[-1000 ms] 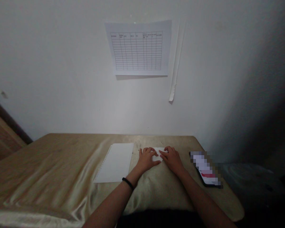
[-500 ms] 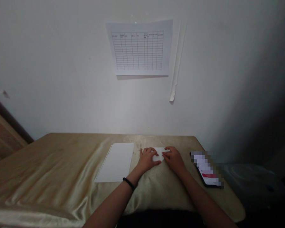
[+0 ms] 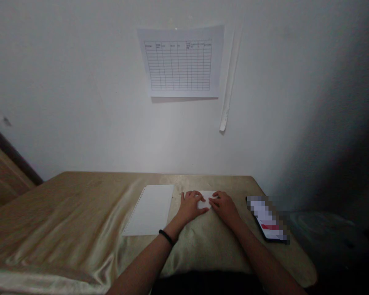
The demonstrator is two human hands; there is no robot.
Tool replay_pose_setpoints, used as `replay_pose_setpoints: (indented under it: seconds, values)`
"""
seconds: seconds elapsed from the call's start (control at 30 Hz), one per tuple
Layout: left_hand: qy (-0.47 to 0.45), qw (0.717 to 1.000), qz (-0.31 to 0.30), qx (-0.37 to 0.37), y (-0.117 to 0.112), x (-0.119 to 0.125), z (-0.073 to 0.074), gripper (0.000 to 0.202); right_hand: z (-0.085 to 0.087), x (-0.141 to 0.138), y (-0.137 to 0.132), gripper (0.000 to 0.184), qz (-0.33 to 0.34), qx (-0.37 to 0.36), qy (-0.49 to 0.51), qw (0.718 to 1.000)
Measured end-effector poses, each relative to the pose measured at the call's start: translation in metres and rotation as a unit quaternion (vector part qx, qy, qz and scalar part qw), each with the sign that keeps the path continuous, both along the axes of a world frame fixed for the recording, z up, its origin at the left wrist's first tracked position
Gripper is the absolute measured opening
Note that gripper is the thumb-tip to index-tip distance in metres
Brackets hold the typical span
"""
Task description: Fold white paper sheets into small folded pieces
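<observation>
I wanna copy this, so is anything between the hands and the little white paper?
Nothing visible stands in between: the left hand and right hand both touch the little white paper.

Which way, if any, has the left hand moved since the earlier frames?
No: judged against the printed chart, the left hand shows no visible shift in any direction.

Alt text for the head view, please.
The left hand and right hand touch a small white paper on a cloth-covered table. A hole-edged sheet lies to the left, a phone to the right; a printed chart hangs on the wall.
</observation>
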State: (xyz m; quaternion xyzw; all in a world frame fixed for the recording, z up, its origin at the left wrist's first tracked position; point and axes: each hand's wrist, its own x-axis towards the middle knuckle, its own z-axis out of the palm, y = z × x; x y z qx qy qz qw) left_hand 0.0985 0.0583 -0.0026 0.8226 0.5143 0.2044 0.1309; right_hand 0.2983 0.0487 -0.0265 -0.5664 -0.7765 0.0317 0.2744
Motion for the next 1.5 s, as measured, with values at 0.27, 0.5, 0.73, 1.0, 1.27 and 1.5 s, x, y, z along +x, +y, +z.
replay_pose_setpoints:
  seconds: [0.27, 0.5, 0.73, 1.0, 1.27, 1.5]
  values:
    - [0.025, 1.000, -0.011, 0.011, -0.0006, -0.0018, 0.0003, 0.046, 0.0084, -0.0030, -0.0042, 0.024, -0.014, -0.029, -0.006, 0.999]
    - [0.044, 0.999, -0.009, 0.020, -0.0001, -0.0027, -0.0019, 0.048, 0.0072, -0.0035, -0.0024, 0.022, -0.019, -0.034, -0.003, 0.999]
    - [0.070, 0.998, 0.003, 0.005, 0.0016, -0.0029, -0.0022, 0.053, 0.0057, -0.0042, -0.0027, 0.023, -0.020, -0.027, 0.002, 0.999]
    - [0.077, 0.997, 0.013, -0.005, 0.0026, -0.0014, -0.0005, 0.056, 0.0065, -0.0044, -0.0020, 0.023, -0.022, -0.033, -0.008, 0.999]
    - [0.084, 0.996, 0.010, 0.010, 0.0038, -0.0032, -0.0025, 0.058, 0.0065, -0.0044, -0.0019, 0.024, -0.023, -0.038, -0.005, 0.999]
    - [0.067, 0.997, 0.026, 0.006, 0.0059, -0.0027, -0.0061, 0.075, 0.0056, -0.0044, -0.0014, 0.021, -0.020, -0.037, 0.008, 0.999]
